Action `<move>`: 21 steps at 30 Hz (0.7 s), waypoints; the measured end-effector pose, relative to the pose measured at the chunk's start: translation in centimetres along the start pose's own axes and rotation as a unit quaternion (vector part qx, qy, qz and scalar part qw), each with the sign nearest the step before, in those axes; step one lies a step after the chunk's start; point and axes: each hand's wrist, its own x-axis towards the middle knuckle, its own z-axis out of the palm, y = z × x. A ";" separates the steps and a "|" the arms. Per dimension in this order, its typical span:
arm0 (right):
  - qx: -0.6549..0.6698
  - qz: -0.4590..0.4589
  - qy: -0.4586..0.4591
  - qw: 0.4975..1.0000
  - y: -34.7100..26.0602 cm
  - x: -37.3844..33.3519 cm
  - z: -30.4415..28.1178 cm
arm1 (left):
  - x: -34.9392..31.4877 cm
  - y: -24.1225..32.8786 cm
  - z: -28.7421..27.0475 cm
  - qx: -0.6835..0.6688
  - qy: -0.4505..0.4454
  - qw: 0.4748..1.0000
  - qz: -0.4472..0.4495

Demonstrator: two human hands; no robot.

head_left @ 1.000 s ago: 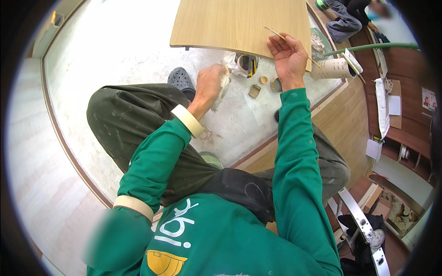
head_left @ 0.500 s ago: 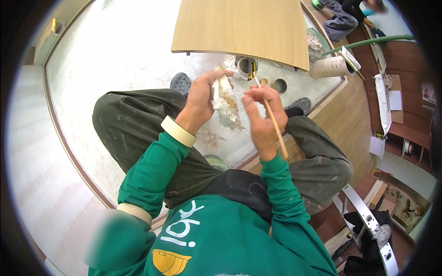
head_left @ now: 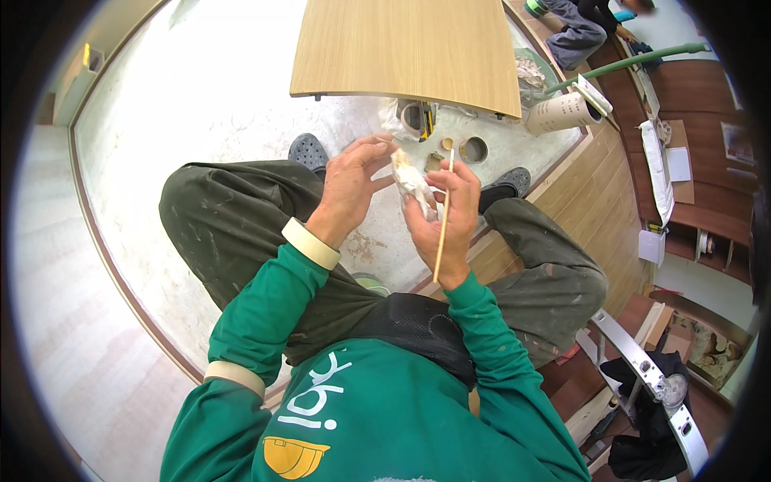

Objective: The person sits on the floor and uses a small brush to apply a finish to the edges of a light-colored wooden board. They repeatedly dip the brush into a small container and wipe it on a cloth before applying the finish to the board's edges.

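Observation:
My right hand [head_left: 451, 217] is closed around a crumpled white rag [head_left: 414, 183] with brownish stains. It also holds a slim paintbrush [head_left: 442, 233], its wooden handle slanting down over the palm; the tip is too small to make out well. Just left of the rag is my left hand [head_left: 347, 189], fingers apart and curved toward the rag's upper end, holding nothing I can see. Beyond the hands, a small round tin [head_left: 474, 150] and a tiny tan pot [head_left: 446, 144] stand on the pale floor. A roll of tape [head_left: 412, 117] lies near a yellow-and-black utility knife [head_left: 427, 123].
A light wood panel [head_left: 405, 52] stands raised ahead. Right of it are a cardboard tube [head_left: 562, 111], a green pole [head_left: 634, 63] and a crouching person [head_left: 578, 36]. A metal ladder-like frame [head_left: 642, 365] is at the lower right. Masking tape [head_left: 312, 243] rings my left forearm.
The rag has passed from my left hand into my right hand, and my left fingers have opened. The paintbrush has swung closer to upright.

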 end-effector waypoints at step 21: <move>0.026 0.069 0.133 0.988 4.5 -2.2 -8.6 | 1.9 -4.6 -0.9 0.279 0.090 0.954 -0.061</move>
